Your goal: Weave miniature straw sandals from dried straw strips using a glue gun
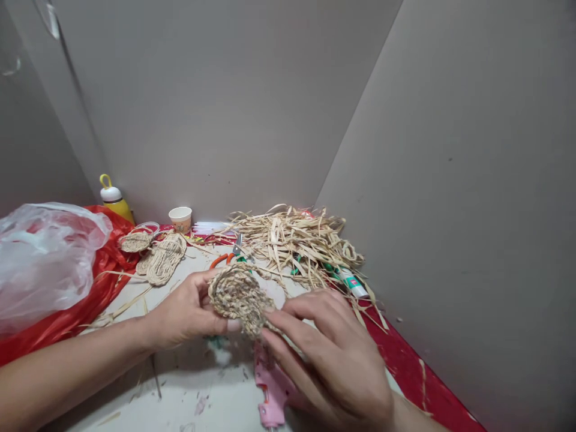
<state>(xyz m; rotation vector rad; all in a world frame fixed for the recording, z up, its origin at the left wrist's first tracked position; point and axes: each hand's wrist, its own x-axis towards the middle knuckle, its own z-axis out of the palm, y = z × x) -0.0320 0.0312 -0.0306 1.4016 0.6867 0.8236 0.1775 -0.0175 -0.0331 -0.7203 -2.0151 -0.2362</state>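
Grips a braided straw piece (236, 292) at its left side with the left hand (186, 312), pinches its lower right end with the right hand (333, 345); holds it between both, near a pink glue gun (276, 386).

The right hand (335, 351) partly hides 1 glue gun (276, 387).

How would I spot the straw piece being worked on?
Find the big heap of loose tan straw strips. In front, the left hand and right hand hold a rounded, braided tan straw piece. It alone is held; similar braided tan pieces lie farther left.
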